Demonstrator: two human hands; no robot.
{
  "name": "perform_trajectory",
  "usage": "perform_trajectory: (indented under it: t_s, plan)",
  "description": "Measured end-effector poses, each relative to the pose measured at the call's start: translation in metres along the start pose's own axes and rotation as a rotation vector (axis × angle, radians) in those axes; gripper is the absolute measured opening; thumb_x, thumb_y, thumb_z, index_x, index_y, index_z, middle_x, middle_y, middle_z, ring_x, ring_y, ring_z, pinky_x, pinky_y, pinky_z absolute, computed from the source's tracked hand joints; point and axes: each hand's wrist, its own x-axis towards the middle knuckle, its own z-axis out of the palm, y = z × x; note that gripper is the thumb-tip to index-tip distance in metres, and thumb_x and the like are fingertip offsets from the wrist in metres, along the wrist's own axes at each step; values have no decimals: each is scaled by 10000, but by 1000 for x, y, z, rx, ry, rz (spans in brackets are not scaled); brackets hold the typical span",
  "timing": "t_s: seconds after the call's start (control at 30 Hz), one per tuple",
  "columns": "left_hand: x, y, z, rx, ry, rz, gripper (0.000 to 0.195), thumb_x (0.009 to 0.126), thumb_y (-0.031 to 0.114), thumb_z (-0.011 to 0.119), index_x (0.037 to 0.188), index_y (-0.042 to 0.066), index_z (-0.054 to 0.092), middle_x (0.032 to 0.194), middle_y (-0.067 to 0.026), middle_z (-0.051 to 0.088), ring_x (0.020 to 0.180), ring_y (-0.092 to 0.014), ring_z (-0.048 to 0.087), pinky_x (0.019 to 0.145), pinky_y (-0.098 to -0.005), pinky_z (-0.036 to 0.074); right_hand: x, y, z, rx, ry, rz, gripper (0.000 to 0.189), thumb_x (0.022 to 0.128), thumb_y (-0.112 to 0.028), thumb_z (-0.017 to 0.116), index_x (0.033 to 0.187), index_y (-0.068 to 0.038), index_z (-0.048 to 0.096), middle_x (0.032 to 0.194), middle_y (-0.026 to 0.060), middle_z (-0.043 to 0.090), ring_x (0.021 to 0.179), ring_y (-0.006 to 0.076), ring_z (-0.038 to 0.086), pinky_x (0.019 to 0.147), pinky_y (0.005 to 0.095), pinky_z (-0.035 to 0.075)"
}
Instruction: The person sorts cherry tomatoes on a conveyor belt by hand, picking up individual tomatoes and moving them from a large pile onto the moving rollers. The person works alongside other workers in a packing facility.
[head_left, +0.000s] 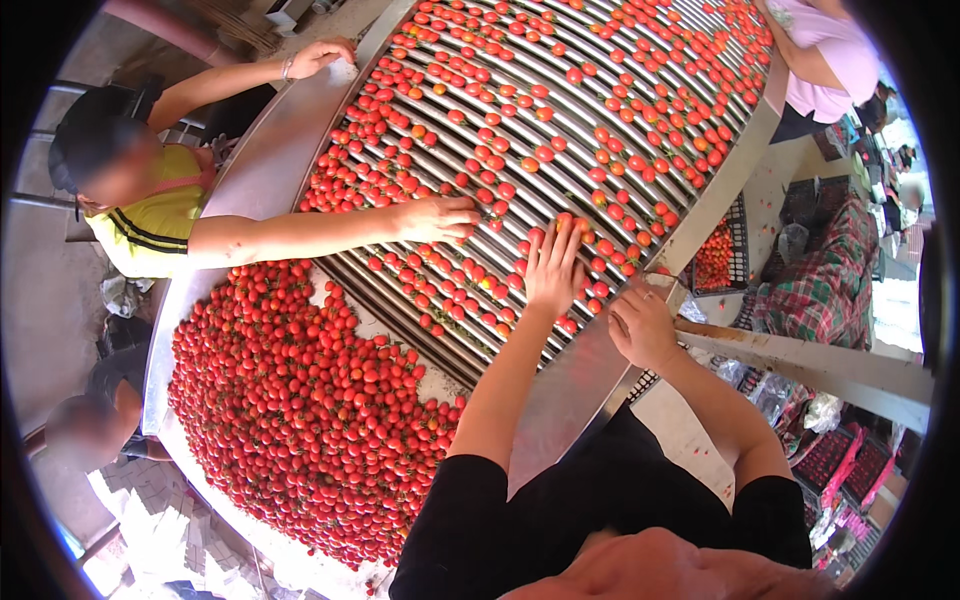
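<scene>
My left hand (555, 268) reaches palm down over the metal roller conveyor (480, 214), fingers slightly apart. Its fingertips touch small red cherry tomatoes (601, 289) lying on and around the rollers; no tomato is plainly gripped. My right hand (643, 322) rests, fingers curled, on the sheet-metal side rail (570, 397) near a post; whether anything is inside it is hidden. Left of the rollers, a large heap of cherry tomatoes (315, 420) fills the pale feed end. A few fruits on the rollers look orange.
Opposite, a co-worker's hand (439, 219) reaches over the rollers. Another person (825, 60) stands at the far right side. A metal beam (810, 360) juts out beside my right arm. Beyond it are a black crate of tomatoes (716, 259) and a plaid cloth (821, 281).
</scene>
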Motion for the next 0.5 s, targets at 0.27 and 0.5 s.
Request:
perform_trajectory:
  t_s: [0.27,0.5]
  plan:
    - [-164,-15,-17,46,-136,-439,639,911,353,628,1475,154,404,1568,-178,259,1469,-363,213,1169,-575,148,-7,6,4,-62,-71,44,122,795,-164,632,801,-72,551,816,90,564,769,279,585,717,435,456]
    - [-124,-41,-48,-63,145,-208,557,867,214,691,1363,48,500,1468,-275,355,1363,-452,355,1108,-565,294,-5,1,5,-54,-52,42,130,793,-185,631,806,-72,568,826,82,562,769,264,578,716,423,459]
